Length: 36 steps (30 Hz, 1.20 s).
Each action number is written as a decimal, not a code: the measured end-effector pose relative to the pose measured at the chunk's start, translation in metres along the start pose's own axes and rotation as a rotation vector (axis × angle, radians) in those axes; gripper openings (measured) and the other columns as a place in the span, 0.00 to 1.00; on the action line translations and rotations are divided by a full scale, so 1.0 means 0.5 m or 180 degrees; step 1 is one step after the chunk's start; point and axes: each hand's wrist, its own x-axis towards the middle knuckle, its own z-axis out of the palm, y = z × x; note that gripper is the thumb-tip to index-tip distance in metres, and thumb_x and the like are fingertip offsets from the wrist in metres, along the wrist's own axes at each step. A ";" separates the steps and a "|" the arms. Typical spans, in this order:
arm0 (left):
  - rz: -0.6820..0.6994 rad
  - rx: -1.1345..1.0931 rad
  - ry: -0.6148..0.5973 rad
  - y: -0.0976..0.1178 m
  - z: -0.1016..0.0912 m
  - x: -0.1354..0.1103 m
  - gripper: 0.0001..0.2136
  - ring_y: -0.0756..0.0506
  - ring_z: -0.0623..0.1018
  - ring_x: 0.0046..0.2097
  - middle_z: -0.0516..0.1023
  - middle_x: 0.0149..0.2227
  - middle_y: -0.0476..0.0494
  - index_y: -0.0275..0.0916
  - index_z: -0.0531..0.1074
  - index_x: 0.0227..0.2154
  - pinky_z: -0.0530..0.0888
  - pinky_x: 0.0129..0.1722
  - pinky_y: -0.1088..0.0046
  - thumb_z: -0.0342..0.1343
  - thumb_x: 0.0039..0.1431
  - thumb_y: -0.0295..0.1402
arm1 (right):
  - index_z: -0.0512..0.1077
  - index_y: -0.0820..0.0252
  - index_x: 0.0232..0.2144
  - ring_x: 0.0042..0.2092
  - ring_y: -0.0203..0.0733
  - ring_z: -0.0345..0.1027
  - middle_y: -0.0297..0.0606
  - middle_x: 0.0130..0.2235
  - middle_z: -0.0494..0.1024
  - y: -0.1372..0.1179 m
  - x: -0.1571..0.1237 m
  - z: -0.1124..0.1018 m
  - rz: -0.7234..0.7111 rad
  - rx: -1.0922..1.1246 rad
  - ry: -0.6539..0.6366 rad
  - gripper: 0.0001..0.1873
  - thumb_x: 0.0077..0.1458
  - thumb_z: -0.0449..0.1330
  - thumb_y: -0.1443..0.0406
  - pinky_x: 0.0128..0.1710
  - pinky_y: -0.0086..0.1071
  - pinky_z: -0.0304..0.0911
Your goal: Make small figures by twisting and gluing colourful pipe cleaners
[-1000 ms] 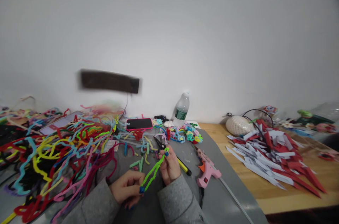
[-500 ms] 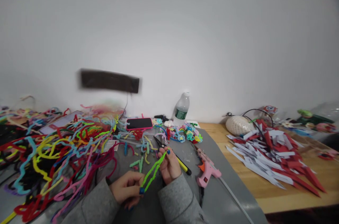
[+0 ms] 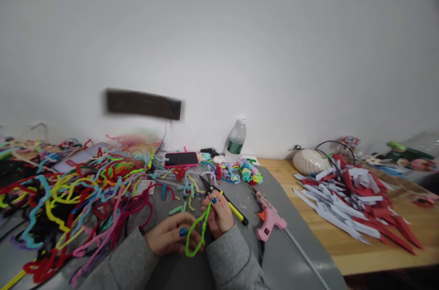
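Note:
A bright green pipe cleaner (image 3: 195, 253), bent into a rounded loop, hangs between my hands over the grey mat. My right hand (image 3: 219, 214) pinches its upper ends between thumb and fingertips. My left hand (image 3: 174, 235) is beside the loop, its thumb apart from the fingers. Some left fingertips lie behind the green strand; whether they touch it is hard to see. Just beyond my right hand lie black-jawed pliers (image 3: 210, 185) with yellow-and-black handles (image 3: 236, 212). Short cut pipe cleaner pieces (image 3: 178, 209) are scattered beyond my left hand.
A tangled heap of coloured pipe cleaners (image 3: 103, 189) covers the left side. A phone (image 3: 181, 159) and a water bottle (image 3: 236, 139) are near the wall. To the right are a pink glue gun (image 3: 269, 221) and a pile of red and white strips (image 3: 356, 198).
The green pipe cleaner has gone from a narrow, stretched shape to a wider, rounded loop. My left thumb has come off its lower end, while my right hand keeps its pinch.

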 end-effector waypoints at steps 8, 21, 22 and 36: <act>-0.0261 0.0139 -0.0006 -0.020 -0.008 0.008 0.20 0.53 0.66 0.12 0.70 0.13 0.49 0.31 0.71 0.33 0.62 0.15 0.79 0.51 0.51 0.46 | 0.69 0.62 0.25 0.25 0.41 0.73 0.39 0.22 0.79 0.011 -0.007 0.017 0.0071 -0.1392 -0.1080 0.10 0.44 0.63 0.60 0.26 0.32 0.66; -0.0267 -0.0213 0.0349 -0.012 -0.012 0.014 0.17 0.58 0.51 0.11 0.54 0.10 0.61 0.35 0.65 0.21 0.53 0.07 0.84 0.56 0.45 0.47 | 0.69 0.61 0.25 0.25 0.40 0.72 0.38 0.23 0.79 0.013 -0.004 0.018 -0.0300 -0.1090 -0.0544 0.09 0.45 0.62 0.61 0.26 0.30 0.64; -0.0205 -0.0167 0.0362 -0.013 -0.014 0.015 0.17 0.58 0.51 0.11 0.54 0.10 0.61 0.35 0.65 0.21 0.54 0.07 0.84 0.56 0.45 0.47 | 0.69 0.61 0.25 0.25 0.40 0.72 0.38 0.23 0.79 0.012 -0.005 0.020 -0.0297 -0.1060 -0.0513 0.09 0.44 0.63 0.61 0.26 0.30 0.65; -0.0144 0.0004 0.0607 -0.010 -0.021 0.017 0.19 0.59 0.53 0.11 0.56 0.12 0.60 0.32 0.68 0.23 0.52 0.10 0.83 0.59 0.41 0.46 | 0.70 0.59 0.24 0.25 0.34 0.70 0.33 0.22 0.77 -0.004 0.001 0.024 -0.0465 -0.0330 0.0205 0.09 0.39 0.66 0.63 0.25 0.25 0.63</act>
